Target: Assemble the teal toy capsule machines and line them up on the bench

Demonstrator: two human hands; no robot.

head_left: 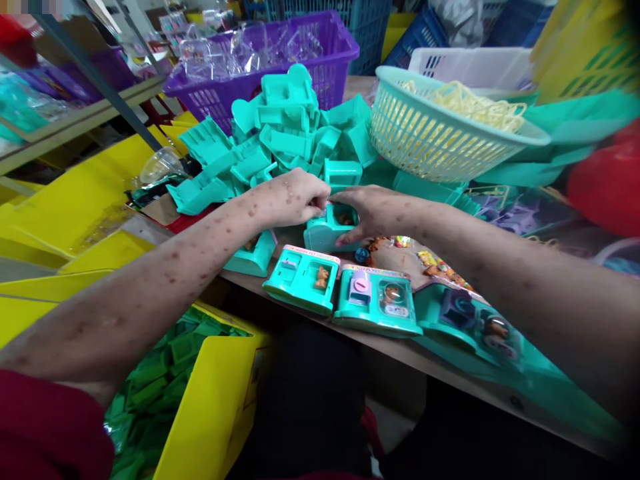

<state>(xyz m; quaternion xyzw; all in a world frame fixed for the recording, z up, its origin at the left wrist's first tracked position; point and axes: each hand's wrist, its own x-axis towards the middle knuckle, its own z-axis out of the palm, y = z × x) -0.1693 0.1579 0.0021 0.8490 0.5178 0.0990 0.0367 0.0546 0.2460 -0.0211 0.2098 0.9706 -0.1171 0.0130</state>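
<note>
A teal plastic toy housing (pixel 323 235) with a window opening sits at the middle of the table, a small brown figure inside it. My right hand (pixel 369 208) grips its right side, thumb low on the front and fingers over the top. My left hand (pixel 303 197) is closed at its upper left edge; what the fingers pinch is hidden. Nearer me stand a teal toy housing with a brown bear figure (pixel 321 277) and another with a lilac knob piece (pixel 360 287) and a clear domed window (pixel 393 293). Another teal housing (pixel 253 257) lies under my left forearm.
Teal housings (pixel 285 127) are piled behind my hands. A purple basket (pixel 325 70) holds clear plastic parts; a pale green basket (pixel 410 133) holds cream-coloured loops. Small colourful pieces (pixel 440 267) lie at right. A yellow bin (pixel 205 393) with green parts stands below the table edge.
</note>
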